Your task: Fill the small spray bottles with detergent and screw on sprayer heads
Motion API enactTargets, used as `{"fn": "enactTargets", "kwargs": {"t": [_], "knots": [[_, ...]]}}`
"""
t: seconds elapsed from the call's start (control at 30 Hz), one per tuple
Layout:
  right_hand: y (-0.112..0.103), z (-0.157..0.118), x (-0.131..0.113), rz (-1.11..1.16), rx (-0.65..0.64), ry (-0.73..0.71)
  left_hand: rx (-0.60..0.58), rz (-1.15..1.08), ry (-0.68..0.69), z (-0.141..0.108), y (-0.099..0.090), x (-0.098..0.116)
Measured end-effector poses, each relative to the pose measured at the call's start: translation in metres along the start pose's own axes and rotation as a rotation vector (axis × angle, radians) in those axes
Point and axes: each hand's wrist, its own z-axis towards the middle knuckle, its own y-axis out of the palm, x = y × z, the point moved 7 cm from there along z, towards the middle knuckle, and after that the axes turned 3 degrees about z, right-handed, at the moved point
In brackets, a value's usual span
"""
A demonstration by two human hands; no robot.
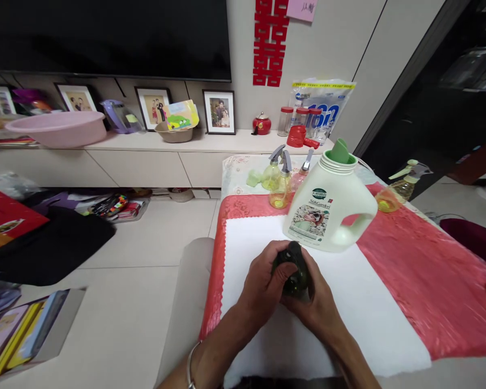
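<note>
Between my two hands is a dark green bottle (298, 282) with a black top, held above the white cloth. My left hand (267, 275) wraps its left side, with the thumb lying across the upper part. My right hand (318, 300) closes round the right side and the underside. Fingers hide much of the bottle, so its full shape cannot be made out. Just beyond my hands stands a large pale green detergent jug (332, 200), upright, its cap off and a green spout showing in the neck.
Spray bottles (281, 189) with grey heads stand behind the jug, and another spray bottle (400, 189) is to its right. A white cloth (372, 313) lies over the red table cover (425, 270). Beyond are a low cabinet (141, 167) with framed photos and a pink basin (60, 129).
</note>
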Motion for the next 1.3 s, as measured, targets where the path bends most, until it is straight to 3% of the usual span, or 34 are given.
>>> {"fn": "enactTargets", "kwargs": {"t": [0.2, 0.33, 0.47, 0.63, 0.8, 0.93, 1.13, 1.3], "knots": [[-0.012, -0.004, -0.008, -0.046, -0.126, -0.022, 0.032, 0.017, 0.065, 0.000, -0.003, -0.004], [-0.028, 0.001, -0.027, -0.012, -0.020, -0.070, 0.105, 0.062, 0.115, -0.002, -0.006, -0.003], [-0.024, 0.010, -0.041, 0.011, 0.060, -0.153, 0.085, 0.042, 0.104, -0.005, 0.001, -0.008], [-0.019, 0.014, -0.036, 0.058, 0.105, -0.153, 0.102, -0.010, 0.110, -0.009, 0.006, -0.009], [-0.026, 0.010, -0.032, 0.141, 0.170, -0.129, 0.030, 0.001, 0.119, -0.011, 0.011, -0.005], [-0.027, 0.011, -0.033, 0.175, 0.171, -0.122, 0.007, 0.033, 0.104, -0.011, 0.013, -0.003], [-0.023, 0.011, -0.042, 0.032, 0.082, -0.139, 0.080, 0.030, 0.052, -0.019, 0.013, -0.016], [-0.025, 0.008, -0.039, -0.010, 0.157, -0.127, 0.027, 0.136, 0.157, -0.021, 0.019, -0.021]]}}
